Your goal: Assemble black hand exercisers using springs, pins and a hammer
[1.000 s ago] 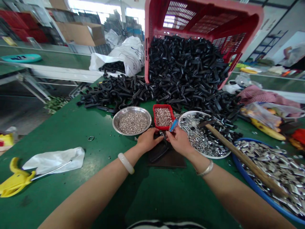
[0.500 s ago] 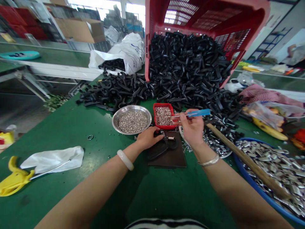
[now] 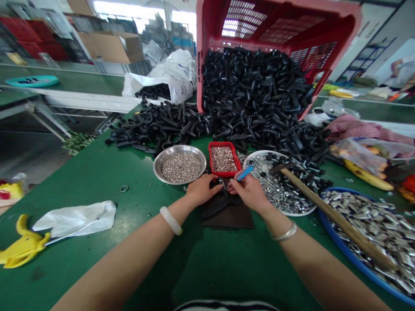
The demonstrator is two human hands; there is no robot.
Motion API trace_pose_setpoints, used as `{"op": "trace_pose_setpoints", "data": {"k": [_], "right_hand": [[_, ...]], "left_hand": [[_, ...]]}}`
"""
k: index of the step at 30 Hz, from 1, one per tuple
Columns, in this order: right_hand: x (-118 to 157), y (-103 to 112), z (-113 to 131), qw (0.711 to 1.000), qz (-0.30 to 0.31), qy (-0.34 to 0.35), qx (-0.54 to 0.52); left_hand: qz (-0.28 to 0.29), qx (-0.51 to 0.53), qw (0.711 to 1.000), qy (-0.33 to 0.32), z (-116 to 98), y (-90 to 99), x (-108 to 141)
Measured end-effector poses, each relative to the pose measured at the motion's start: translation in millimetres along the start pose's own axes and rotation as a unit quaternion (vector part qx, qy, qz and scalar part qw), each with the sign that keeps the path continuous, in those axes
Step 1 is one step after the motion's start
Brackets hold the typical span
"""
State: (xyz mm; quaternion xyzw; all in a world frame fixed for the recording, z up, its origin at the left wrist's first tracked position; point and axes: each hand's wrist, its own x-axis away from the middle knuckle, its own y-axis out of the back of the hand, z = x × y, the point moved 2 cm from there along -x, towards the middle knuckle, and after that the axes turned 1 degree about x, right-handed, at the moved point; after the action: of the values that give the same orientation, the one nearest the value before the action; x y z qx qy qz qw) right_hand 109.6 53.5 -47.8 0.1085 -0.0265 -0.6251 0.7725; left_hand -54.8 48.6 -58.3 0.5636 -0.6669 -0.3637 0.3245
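At far L on the table (image 3: 97, 172), you've got a yellow tool (image 3: 22, 248), its metal rod lying over a white sheet (image 3: 81, 215). A small ring (image 3: 124, 188) sits alone on the green top, R of the sheet & farther back. Next, a steel bowl (image 3: 157, 170) w/ tiny metal bits. Your L hand (image 3: 201, 190), just in front of the bowl, pinches the upper end of a black part (image 3: 218, 206) btwn thumb & fingers. The part's on a dark mat (image 3: 230, 219), in front of the red tray (image 3: 223, 174) of pins; a shiny bit shows btwn your hands, too small to ID. Your R hand (image 3: 249, 192) pinches a blue-handled tool (image 3: 244, 172), handle tilted up to the R; can't see its tip, fingers hide it. Just R of that, a white bowl (image 3: 293, 213) w/ mixed metal & black pcs. A hammer (image 3: 337, 218) lies across it & the blue basin (image 3: 343, 252) of metal pcs at far R.
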Motion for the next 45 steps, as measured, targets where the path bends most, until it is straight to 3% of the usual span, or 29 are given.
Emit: {"op": "trace_pose_setpoints", "data": {"k": [3,9,12,14,16,18,20,25,28,32,34,37,40,42,45], "right_hand": [[-1,4,6,0.999,-0.018,-0.014,-0.037],[9,5,-8,0.999,-0.020,0.017,0.042],[13,3,-12,0.998,-0.026,0.027,0.042],[14,2,-8,0.994,-0.034,0.049,0.096],[14,0,0,0.971,-0.036,0.100,0.213],[13,-4,8,0.930,-0.022,0.154,0.333],[11,-7,12,0.906,-0.009,0.173,0.387],[15,-8,13,0.951,-0.017,0.142,0.276],[12,-4,26,0.969,-0.026,0.163,0.184],[-30,11,40,0.964,-0.118,0.177,0.158],[-59,15,35,0.946,-0.112,0.110,0.283],[-89,16,22,0.877,-0.029,0.013,0.480],[-99,9,19,0.849,0.016,-0.021,0.527],[-100,0,25,0.837,0.025,-0.042,0.545],[-97,-29,40,0.821,0.067,0.003,0.567]], "left_hand": [[-0.002,-0.011,1.000,0.007,-1,-0.5,1],[-0.004,-0.008,1.000,-0.015,-1,-1.5,0],[-0.001,-0.009,1.000,-0.006,-1,-0.3,0],[0.005,-0.007,1.000,0.003,-2,0.4,1],[0.005,-0.005,1.000,0.008,-3,0.7,1],[0.001,-0.005,1.000,0.007,-3,0.2,2],[-0.004,-0.006,1.000,0.002,-2,-0.8,1],[-0.010,-0.010,1.000,-0.009,1,-2.3,-1],[-0.006,-0.026,0.999,-0.021,0,-1.2,-1],[-0.020,-0.089,0.996,-0.024,-13,1.1,6],[-0.039,-0.116,0.992,-0.036,-22,4.6,11],[-0.083,-0.143,0.985,-0.052,-24,19.6,14],[-0.111,-0.203,0.973,0.025,-2,45.7,4],[-0.049,-0.244,0.961,0.117,23,60.1,-7],[0.034,-0.232,0.959,0.161,52,69.6,-18]]}}
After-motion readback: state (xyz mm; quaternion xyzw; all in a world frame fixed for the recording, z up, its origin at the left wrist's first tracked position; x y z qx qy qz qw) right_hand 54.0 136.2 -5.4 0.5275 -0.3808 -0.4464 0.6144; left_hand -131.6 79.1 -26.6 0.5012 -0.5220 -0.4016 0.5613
